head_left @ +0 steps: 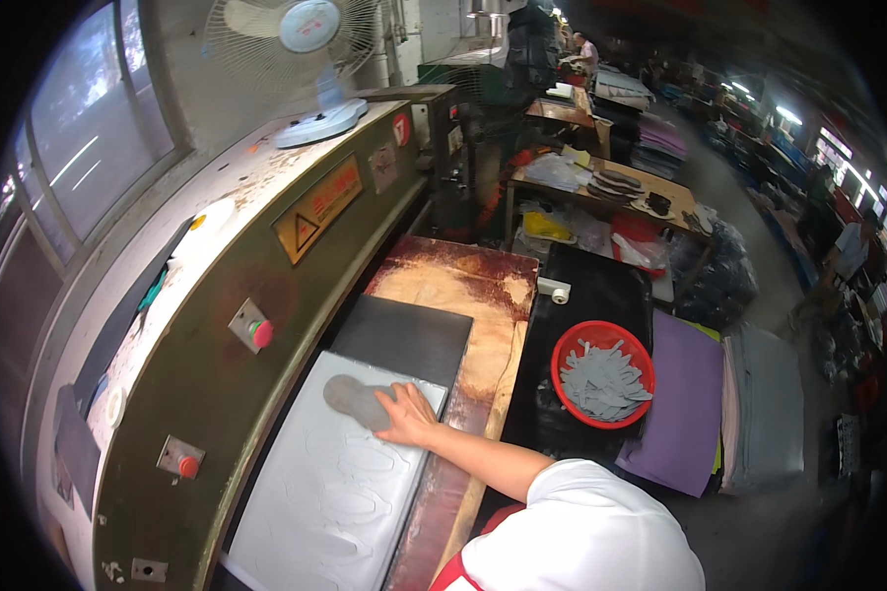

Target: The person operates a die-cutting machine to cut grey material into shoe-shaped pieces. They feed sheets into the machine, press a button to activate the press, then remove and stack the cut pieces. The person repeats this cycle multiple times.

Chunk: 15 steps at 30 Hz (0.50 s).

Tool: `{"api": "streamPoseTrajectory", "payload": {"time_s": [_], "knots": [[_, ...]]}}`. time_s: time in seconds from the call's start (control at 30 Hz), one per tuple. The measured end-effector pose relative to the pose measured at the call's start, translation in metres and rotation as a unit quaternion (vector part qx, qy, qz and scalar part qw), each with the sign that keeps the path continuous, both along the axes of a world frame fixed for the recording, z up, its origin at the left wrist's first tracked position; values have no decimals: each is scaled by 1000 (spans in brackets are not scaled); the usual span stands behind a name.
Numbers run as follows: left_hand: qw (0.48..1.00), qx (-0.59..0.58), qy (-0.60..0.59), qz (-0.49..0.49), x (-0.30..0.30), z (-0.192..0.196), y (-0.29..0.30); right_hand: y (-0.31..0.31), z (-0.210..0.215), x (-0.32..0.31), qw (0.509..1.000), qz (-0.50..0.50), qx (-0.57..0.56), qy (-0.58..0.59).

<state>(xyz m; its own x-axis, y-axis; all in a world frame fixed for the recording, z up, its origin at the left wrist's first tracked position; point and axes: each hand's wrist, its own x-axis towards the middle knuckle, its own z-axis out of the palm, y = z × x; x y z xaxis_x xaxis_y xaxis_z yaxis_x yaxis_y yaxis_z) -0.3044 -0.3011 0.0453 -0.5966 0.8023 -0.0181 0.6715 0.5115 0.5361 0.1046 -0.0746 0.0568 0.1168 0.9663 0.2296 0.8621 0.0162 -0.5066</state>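
My right hand [409, 415] reaches in from the right, palm down, with its fingers closed on one end of a grey sole-shaped piece [353, 399]. The piece lies over the far part of a pale grey sheet [296, 483]. Several curved sole-like outlines mark the sheet nearer to me. Beyond it, a dark grey sheet [404, 333] lies flat on the worn wooden board [453, 266]. My left hand is out of view.
A green machine beam [227, 335] with red buttons runs along the left, bearing a fan [322, 123]. At right stand a red basin [559, 366] of grey strips and stacked purple [675, 404] and grey sheets [767, 409]. A worktable [537, 175] stands farther off.
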Motion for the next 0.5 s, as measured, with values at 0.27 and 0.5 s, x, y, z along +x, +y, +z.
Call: {"api": "streamPoseTrajectory", "payload": {"time_s": [0.27, 0.5], "knots": [[950, -55, 300, 62, 4, -40, -31, -16, 24, 106, 942, -94, -24, 321], [915, -264, 268, -146, 20, -5, -64, -61, -4, 198, 971, -204, -122, 12]]}}
